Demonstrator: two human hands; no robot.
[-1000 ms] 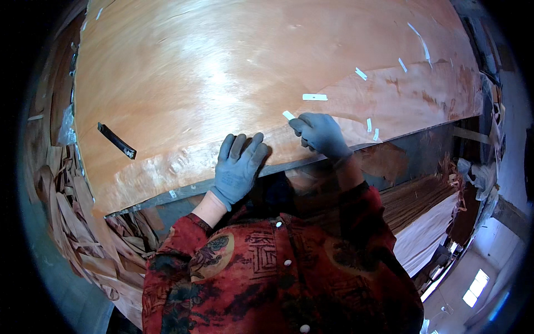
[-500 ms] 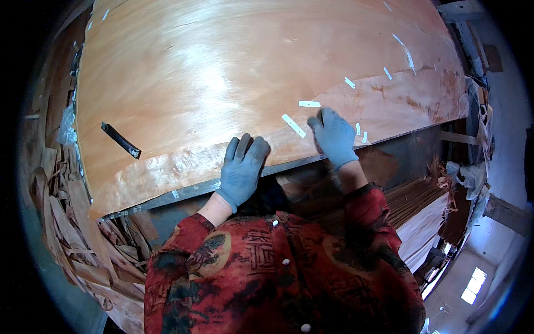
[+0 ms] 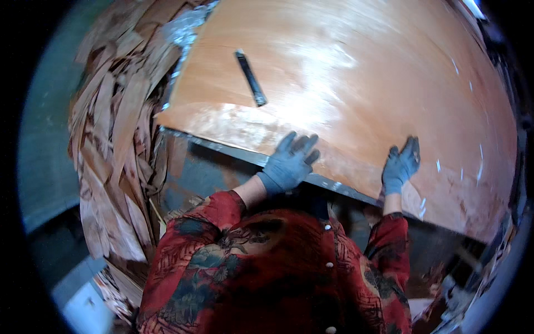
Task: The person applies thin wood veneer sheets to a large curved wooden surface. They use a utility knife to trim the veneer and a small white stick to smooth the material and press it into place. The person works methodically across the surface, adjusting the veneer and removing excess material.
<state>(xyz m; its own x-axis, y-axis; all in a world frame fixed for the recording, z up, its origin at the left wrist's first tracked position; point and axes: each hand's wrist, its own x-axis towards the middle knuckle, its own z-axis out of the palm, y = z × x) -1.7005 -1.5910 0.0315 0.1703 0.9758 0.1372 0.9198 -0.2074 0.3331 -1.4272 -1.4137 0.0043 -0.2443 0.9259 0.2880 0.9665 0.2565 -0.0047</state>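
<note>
A broad, thin, tan-orange wood veneer sheet (image 3: 378,100) covers the work surface in front of me, with a paler, shiny strip along its near left edge. My left hand (image 3: 288,166), in a grey-blue glove, rests with fingers spread on the sheet's near edge. Farther right, my right hand (image 3: 401,166), gloved alike, lies over the sheet with its fingers stretched forward and the thumb apart. Nothing shows in either hand. Small white tape pieces (image 3: 481,161) dot the sheet to the right of my right hand, blurred by motion.
A dark, narrow, bar-shaped tool (image 3: 251,78) lies on the sheet, left of centre. Long loose veneer strips (image 3: 119,139) are heaped on the left, beside crumpled clear plastic (image 3: 186,26). A dark table edge (image 3: 345,190) runs along my front.
My view has turned left, so more of the strip heap shows. My right hand has moved farther from the left one, toward the right; my left hand's fingers have spread wider.
</note>
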